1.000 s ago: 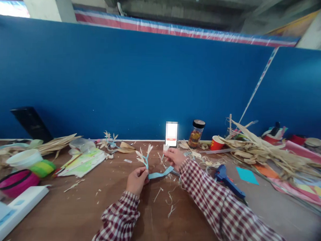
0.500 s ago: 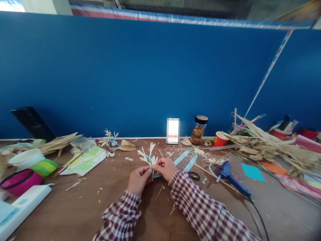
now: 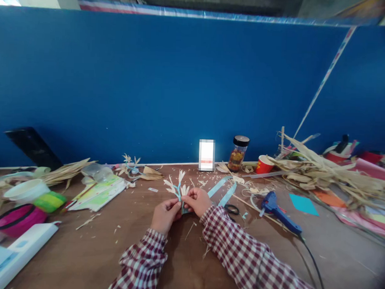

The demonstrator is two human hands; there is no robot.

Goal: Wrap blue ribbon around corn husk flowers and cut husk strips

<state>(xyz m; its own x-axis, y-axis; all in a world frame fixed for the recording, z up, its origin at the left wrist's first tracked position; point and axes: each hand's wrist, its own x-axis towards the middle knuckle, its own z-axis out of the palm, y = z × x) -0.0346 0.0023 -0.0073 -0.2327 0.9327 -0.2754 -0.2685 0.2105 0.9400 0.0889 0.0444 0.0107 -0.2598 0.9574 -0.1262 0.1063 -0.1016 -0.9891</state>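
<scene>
Between my two hands stands a small handmade flower stem [image 3: 179, 189], with pale husk-like petals on branches wrapped in light blue. My left hand [image 3: 165, 214] pinches its lower stem between thumb and fingers. From the other side, my right hand [image 3: 197, 201] pinches the stem just under the lowest bloom. Part of a light blue strip shows beneath the fingers; where it ends is hidden. Light blue strips [image 3: 228, 194] lie right of my right hand, beside the black handles of scissors [image 3: 232, 209], whose blades are mostly covered.
A blue glue gun [image 3: 280, 213] with a cord lies at right, near a turquoise paper square [image 3: 304, 204]. Dried husks [image 3: 324, 168], a red cup [image 3: 265, 164] and a jar [image 3: 238, 154] stand behind. At left are a painted sheet [image 3: 99, 194], a magenta pouch [image 3: 19, 220] and a white power strip [image 3: 27, 252].
The view has shifted slightly, so most things sit a little higher and further left. Both hands keep their pinch on the flower stem, with hardly any visible movement.
</scene>
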